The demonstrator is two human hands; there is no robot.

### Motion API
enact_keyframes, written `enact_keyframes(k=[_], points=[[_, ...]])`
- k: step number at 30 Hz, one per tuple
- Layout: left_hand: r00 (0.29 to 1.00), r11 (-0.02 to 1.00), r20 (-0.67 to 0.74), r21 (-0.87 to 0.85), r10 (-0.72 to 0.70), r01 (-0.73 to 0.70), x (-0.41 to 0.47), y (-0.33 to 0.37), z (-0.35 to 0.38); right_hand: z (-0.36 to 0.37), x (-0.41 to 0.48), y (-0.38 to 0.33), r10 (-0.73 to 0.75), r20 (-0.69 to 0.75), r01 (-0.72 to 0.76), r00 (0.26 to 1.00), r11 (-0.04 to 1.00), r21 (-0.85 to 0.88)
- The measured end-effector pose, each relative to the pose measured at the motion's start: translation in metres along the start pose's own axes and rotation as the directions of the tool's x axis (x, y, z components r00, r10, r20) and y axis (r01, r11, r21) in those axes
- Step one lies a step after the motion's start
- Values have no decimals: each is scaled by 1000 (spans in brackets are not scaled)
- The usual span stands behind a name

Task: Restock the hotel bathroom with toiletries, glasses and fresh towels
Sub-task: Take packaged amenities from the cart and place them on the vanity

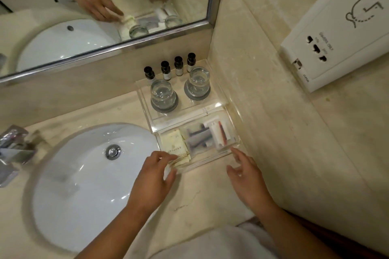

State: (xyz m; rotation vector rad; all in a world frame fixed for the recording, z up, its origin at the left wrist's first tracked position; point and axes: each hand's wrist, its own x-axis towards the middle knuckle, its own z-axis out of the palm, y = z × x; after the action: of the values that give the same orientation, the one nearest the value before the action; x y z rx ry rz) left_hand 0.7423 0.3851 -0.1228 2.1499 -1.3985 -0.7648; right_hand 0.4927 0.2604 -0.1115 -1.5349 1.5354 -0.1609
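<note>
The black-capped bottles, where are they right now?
In the head view, the four black-capped bottles stand in a row at the back of the clear tray, right of the sink, behind the two glasses, below the mirror.

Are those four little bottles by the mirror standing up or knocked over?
Upright. All four bottles stand in a row at the back of the clear tray, each with its black cap on top.
</note>
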Motion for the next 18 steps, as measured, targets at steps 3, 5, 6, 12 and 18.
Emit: enact_keyframes(k=[3,5,6,12,18], points=[[995,997,64,26,-72,71,-33,-10,2,0,0,4,77,80,-83,994,994,72],[985,990,96,-4,-142,143,-42,-11,6,3,1,4,94,109,-109,990,984,142],[978,983,114,-47,-174,180,-44,-8,8,4,2,1,101,119,-122,988,975,186],[954,919,155,-268,-256,290,-43,9,20,5,11,-7,65,185,-118,980,950,290],[956,924,169,-263,-240,278,-43,7,27,6,17,-30,51,187,-87,981,978,190]])
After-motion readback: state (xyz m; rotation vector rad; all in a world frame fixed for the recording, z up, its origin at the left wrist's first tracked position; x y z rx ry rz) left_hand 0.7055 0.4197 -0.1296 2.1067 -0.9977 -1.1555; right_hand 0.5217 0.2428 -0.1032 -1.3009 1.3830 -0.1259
